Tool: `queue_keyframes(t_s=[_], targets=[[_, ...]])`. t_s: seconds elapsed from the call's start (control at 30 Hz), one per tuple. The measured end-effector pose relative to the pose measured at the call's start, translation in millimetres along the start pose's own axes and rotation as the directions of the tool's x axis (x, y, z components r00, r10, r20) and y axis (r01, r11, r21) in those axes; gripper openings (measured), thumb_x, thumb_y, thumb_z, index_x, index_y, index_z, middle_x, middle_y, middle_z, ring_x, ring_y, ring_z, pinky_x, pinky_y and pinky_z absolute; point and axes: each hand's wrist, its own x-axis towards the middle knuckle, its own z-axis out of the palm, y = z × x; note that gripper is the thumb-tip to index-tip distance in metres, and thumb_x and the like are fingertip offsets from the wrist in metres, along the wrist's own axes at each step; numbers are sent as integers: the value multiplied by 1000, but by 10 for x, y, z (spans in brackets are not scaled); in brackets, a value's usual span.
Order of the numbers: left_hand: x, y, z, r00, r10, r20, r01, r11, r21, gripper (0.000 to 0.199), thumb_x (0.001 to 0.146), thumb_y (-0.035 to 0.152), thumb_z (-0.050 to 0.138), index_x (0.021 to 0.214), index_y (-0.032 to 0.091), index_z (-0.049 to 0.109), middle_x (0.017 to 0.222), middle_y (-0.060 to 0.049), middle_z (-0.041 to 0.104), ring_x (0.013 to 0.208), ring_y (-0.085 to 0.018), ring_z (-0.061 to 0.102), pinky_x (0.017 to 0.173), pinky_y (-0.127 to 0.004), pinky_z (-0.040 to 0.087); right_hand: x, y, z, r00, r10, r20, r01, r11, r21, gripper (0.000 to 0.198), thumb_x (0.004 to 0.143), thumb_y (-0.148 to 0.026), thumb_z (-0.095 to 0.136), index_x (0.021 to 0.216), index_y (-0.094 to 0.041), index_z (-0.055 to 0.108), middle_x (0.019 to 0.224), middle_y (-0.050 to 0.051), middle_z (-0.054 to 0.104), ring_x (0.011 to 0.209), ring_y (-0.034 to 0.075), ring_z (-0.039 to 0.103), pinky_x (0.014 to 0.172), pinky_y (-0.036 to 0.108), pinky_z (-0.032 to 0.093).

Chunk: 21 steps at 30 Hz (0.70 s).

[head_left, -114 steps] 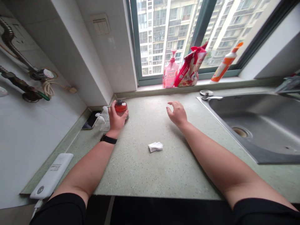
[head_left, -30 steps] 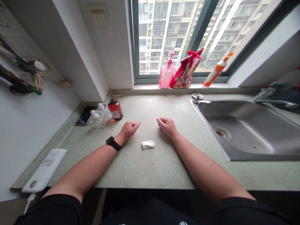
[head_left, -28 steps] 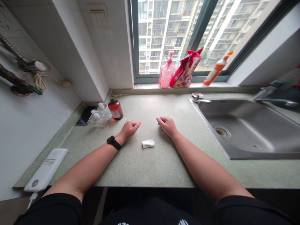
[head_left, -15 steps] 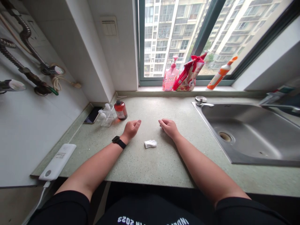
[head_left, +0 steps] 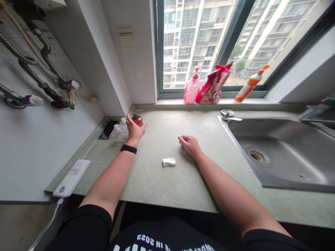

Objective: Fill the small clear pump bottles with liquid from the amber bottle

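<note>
My left hand (head_left: 135,131), with a dark watch strap at the wrist, is at the reddish-brown bottle (head_left: 137,119) with a black cap. Its thumb and fingers are spread apart on either side of the bottle, which is partly hidden behind the hand. I cannot tell whether the fingers touch it. My right hand (head_left: 190,144) rests on the counter, closed in a loose fist, and nothing shows in it. Between my forearms lies a small crumpled white tissue (head_left: 169,162). Just left of the bottle stands a clear plastic container (head_left: 121,131) with whitish parts.
A phone (head_left: 108,129) lies by the left wall, and a white power bank (head_left: 71,178) with a cable at the left edge. The steel sink (head_left: 282,153) is on the right. On the sill stand a pink pump bottle (head_left: 192,90), a red bag (head_left: 213,87) and an orange-white bottle (head_left: 248,87).
My left hand has moved forward and left from the counter to the bottle, opening from a fist. The right hand stays in place. The view has shifted slightly.
</note>
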Motion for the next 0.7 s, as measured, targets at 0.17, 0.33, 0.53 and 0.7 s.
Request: queue_keyframes(t_s=[0.17, 0.33, 0.53, 0.7], targets=[[-2, -134, 2, 1000, -25, 19, 25, 1000, -12, 98, 78, 18, 87, 159, 18, 32, 161, -26, 49, 153, -40, 49, 131, -60, 35, -5, 14, -30, 1000, 2, 13, -2, 1000, 14, 45, 92, -59, 57, 63, -25, 61, 54, 0, 63, 55, 18, 55, 64, 32, 42], [-194, 12, -74, 996, 61, 66, -58, 997, -57, 96, 78, 26, 91, 159, 23, 38, 156, -20, 57, 146, -37, 58, 127, -57, 43, 23, 44, -41, 1000, 6, 13, -6, 999, 43, 43, 91, -58, 57, 66, -24, 64, 56, 0, 66, 58, 18, 59, 67, 32, 43], [-547, 338, 10, 947, 209, 244, -151, 960, -236, 98, 77, 45, 95, 157, 26, 42, 147, -18, 64, 127, -35, 70, 113, -53, 54, 14, 43, -4, 1000, -2, 2, 2, 997, 75, 40, 90, -60, 61, 73, -24, 66, 62, -1, 68, 58, 17, 58, 65, 31, 44], [-791, 426, 158, 904, 282, 320, -196, 941, -276, 93, 77, 52, 94, 152, 24, 48, 143, -18, 67, 126, -34, 70, 109, -48, 56, 15, -45, 10, 994, -36, -99, 50, 990, 136, 46, 97, -66, 51, 97, -24, 69, 84, 4, 75, 82, 21, 71, 78, 34, 55]])
